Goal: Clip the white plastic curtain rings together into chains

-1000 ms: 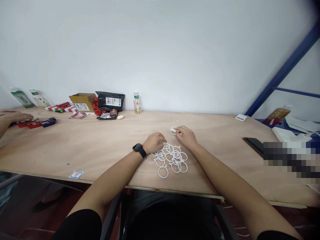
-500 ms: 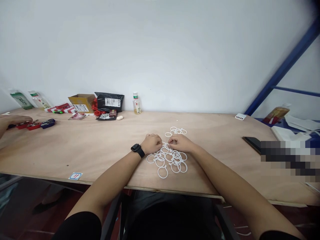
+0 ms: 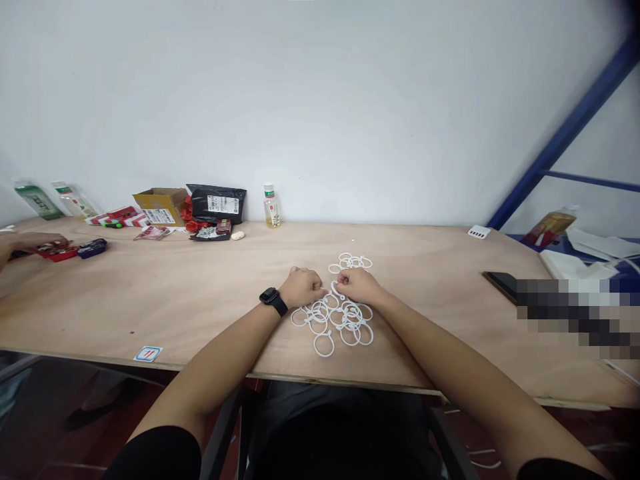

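Note:
Several thin white curtain rings (image 3: 324, 345), each with a small eyelet, lie overlapping in a loose pile on the wooden table. My right hand (image 3: 359, 285) is closed at the pile's far edge, its thumb and fingers pinching a tilted white ring (image 3: 334, 288). To its left, my left hand (image 3: 303, 288) is also closed, fingertips together on a bit of white ring that shows beside them; most of that grip is hidden. A smaller group of the same rings (image 3: 345, 258) rests just beyond my right hand. A black watch (image 3: 273, 299) is on my left wrist.
Along the wall stand a bottle (image 3: 272, 208), a black parcel bag (image 3: 218, 204) and an open cardboard box (image 3: 161, 207). Another person's hand (image 3: 37, 244) is at red and blue items (image 3: 93, 248) on the far left. A dark phone (image 3: 500, 285) lies at right, near blue framing.
My right hand has drawn a ring up into a tilted position between the hands. My left hand has hardly moved. The other person's hand has shifted slightly over the red items.

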Tool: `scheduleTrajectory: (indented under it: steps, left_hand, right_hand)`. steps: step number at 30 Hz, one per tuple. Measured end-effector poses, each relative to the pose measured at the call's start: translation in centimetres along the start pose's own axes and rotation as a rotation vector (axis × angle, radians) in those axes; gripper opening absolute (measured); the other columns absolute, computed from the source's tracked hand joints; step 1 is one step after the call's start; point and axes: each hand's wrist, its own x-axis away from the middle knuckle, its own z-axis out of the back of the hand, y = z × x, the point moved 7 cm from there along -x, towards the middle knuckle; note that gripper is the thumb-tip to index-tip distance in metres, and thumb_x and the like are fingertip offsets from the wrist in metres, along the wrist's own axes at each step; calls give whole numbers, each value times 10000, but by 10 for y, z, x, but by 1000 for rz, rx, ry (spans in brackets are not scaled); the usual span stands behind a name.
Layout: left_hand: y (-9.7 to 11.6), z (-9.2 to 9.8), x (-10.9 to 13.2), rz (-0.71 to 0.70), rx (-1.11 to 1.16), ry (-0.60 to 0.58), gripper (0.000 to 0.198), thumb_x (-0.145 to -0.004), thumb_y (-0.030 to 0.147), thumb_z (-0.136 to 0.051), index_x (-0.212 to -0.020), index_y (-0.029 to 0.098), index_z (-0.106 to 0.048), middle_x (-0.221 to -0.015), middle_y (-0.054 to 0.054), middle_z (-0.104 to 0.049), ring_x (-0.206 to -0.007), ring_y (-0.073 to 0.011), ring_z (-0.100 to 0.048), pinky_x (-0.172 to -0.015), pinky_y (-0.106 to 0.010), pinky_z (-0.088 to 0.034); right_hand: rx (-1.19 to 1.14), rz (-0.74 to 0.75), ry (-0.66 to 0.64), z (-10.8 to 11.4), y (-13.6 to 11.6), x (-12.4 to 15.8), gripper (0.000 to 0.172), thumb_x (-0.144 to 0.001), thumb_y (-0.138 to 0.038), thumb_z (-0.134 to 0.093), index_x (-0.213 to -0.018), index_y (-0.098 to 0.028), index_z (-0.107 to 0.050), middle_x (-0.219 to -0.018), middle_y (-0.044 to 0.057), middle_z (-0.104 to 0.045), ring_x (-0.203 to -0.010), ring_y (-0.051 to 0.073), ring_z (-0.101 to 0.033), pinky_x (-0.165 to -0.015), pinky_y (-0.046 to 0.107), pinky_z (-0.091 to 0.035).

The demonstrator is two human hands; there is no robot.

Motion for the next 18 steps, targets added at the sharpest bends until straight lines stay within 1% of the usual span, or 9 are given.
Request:
scheduleTrajectory:
  steps: [2,4,6,7,9,11,13,16,18]
  left_hand:
    - [2,5,0,-24,46,76,182,-793,379,-665,-838,204,-685,-917,-25,-703,-905,-204,-625,-902,-374,-383]
    - [8,10,1,-113,103,157,302,-816,377,-663,-1079,228,-662,-1081,-52,-673,-1013,-212,-601,-932,-369,-395]
    - [17,12,1,-239,150,190,366,-857,383,-630,-1194,239,-623,-1161,-75,-633,-1067,-204,-579,-938,-348,-411]
    - [20,12,1,-288,162,188,351,-874,387,-611,-1194,244,-629,-1155,-78,-629,-1062,-198,-579,-932,-337,-418]
    - [23,11,1,-323,155,176,279,-897,393,-583,-1120,250,-671,-1098,-70,-643,-1013,-184,-593,-910,-325,-424]
    - [23,11,0,-302,124,168,238,-913,403,-560,-1022,245,-700,-1036,-59,-662,-974,-175,-605,-891,-320,-415]
    - [23,12,0,-271,99,166,251,-927,412,-537,-950,226,-703,-977,-52,-680,-943,-168,-615,-873,-315,-403]
    - [21,15,1,-208,95,185,287,-954,401,-490,-914,199,-689,-894,-43,-693,-861,-153,-625,-830,-307,-398]
    - [18,16,0,-158,104,210,300,-962,397,-472,-907,192,-684,-867,-40,-693,-816,-147,-624,-803,-302,-401]
  right_hand:
    - [-50,-34,34,1,3,0,155,-733,-297,-598,-620,-192,-615,-593,-9,-625,-549,113,-515,-491,213,-273]
    - [-100,-57,37,1,5,-1,180,-744,-293,-568,-602,-186,-596,-562,-19,-590,-542,109,-505,-493,211,-281]
    - [-151,-63,24,-1,5,-1,196,-742,-281,-549,-575,-182,-573,-532,-30,-548,-530,106,-487,-493,211,-283]
    - [-176,-57,12,-3,4,-1,201,-739,-280,-548,-566,-181,-563,-523,-35,-530,-525,106,-477,-492,212,-283]
    - [-224,-31,-17,-6,1,-1,205,-734,-286,-554,-560,-178,-557,-513,-43,-505,-519,105,-462,-492,213,-284]
    - [-272,0,-37,-8,-1,-2,204,-742,-283,-546,-571,-176,-572,-513,-44,-498,-522,106,-459,-501,215,-293]
    - [-330,18,-33,-8,-2,-3,255,-782,-278,-500,-562,-174,-576,-507,-38,-496,-525,112,-466,-517,221,-318]
    - [-424,42,49,1,-2,-3,334,-854,-308,-439,-599,-174,-610,-560,-12,-555,-586,133,-530,-580,238,-388]
    - [-478,87,110,10,-5,-1,295,-865,-314,-444,-757,-177,-682,-672,10,-631,-676,153,-585,-644,255,-433]
